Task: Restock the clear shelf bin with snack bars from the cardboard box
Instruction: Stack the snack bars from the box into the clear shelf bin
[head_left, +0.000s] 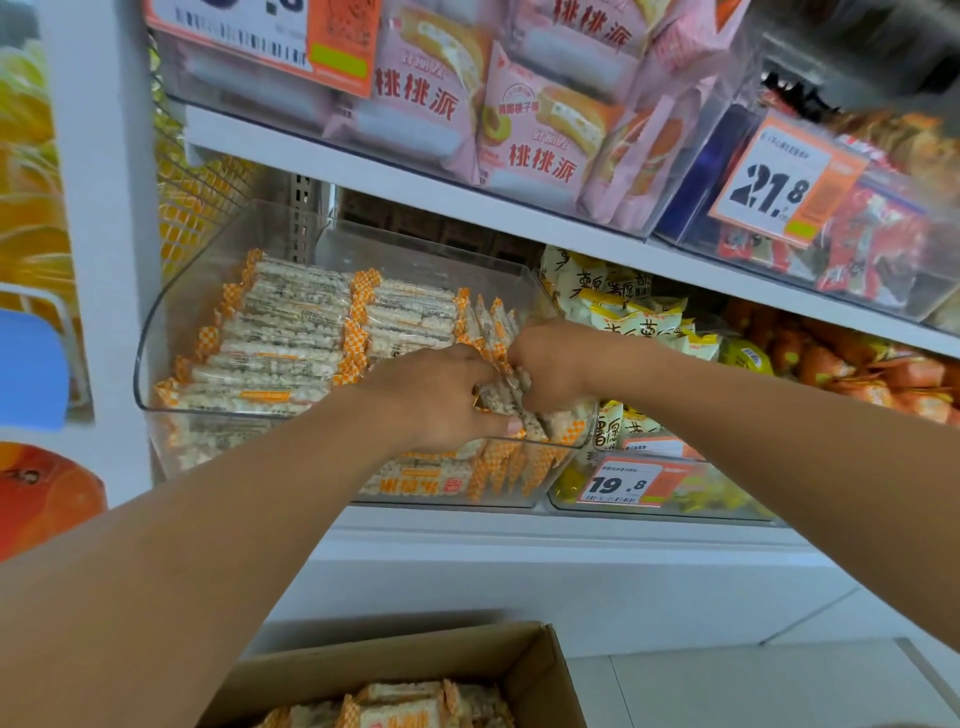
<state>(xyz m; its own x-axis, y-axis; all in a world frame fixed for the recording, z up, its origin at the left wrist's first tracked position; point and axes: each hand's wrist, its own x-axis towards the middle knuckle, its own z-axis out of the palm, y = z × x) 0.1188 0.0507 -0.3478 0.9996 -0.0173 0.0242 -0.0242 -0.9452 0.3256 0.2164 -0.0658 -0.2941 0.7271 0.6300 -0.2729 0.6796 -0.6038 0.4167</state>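
The clear shelf bin (156, 332) stands on the lower shelf, filled with rows of snack bars (291, 332) in clear wrappers with orange checked ends. Over its right front corner, my left hand (431, 395) and my right hand (556, 364) both grip a bundle of snack bars (506, 397) between them. Fingers of both hands curl around that bundle. The cardboard box (540, 670) sits open at the bottom of the view, with more snack bars (400, 701) inside.
A neighbouring bin (722, 512) of yellow packets carries a 19.8 price tag (618, 486). The shelf above (467, 202) holds pink snack packs (524, 130) and a 21.8 tag (779, 182). A white upright (104, 218) borders the left.
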